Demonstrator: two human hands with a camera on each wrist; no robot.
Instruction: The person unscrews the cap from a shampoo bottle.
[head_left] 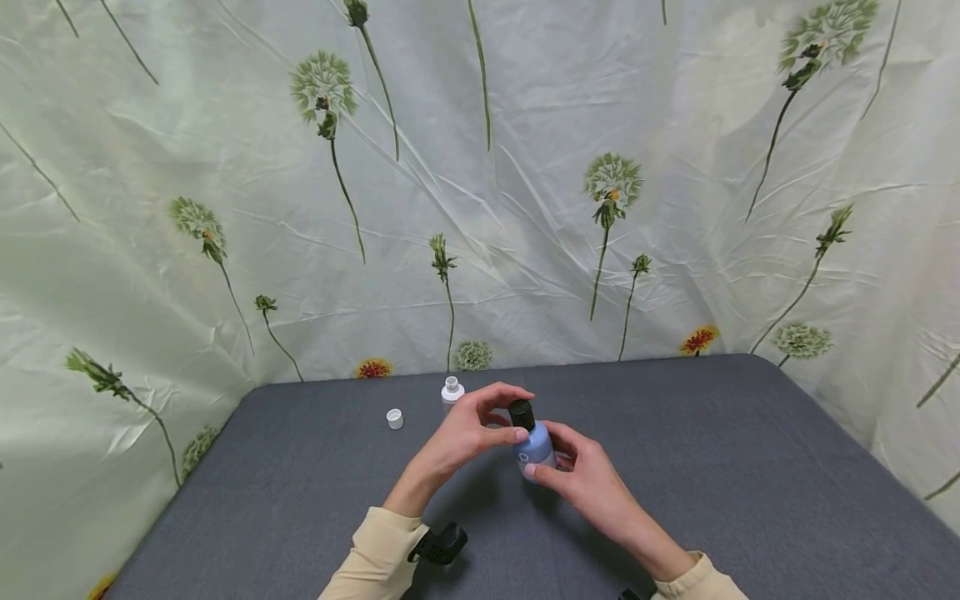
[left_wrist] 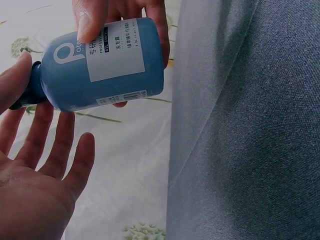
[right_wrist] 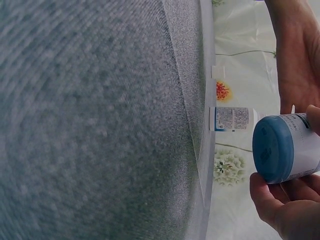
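Held a little above the table is a blue bottle (head_left: 535, 443) with a pale label and a black cap (head_left: 521, 414), its top tilted slightly to the left. My right hand (head_left: 592, 483) grips the bottle's body, the thumb across its front. At the top, my left hand (head_left: 474, 423) has thumb and fingers around the black cap. In the left wrist view, the left thumb (left_wrist: 16, 80) lies against the cap, with the other fingers spread behind and below it. The bottle's blue base (right_wrist: 272, 150) shows in the right wrist view, apart from the tabletop.
Behind my left hand stands a small white bottle (head_left: 452, 392) with its neck uncapped. A white screw cap (head_left: 395, 419) sits to its left on the dark grey tabletop (head_left: 300, 483). A flower-print curtain (head_left: 525, 208) hangs along the table's back and sides.
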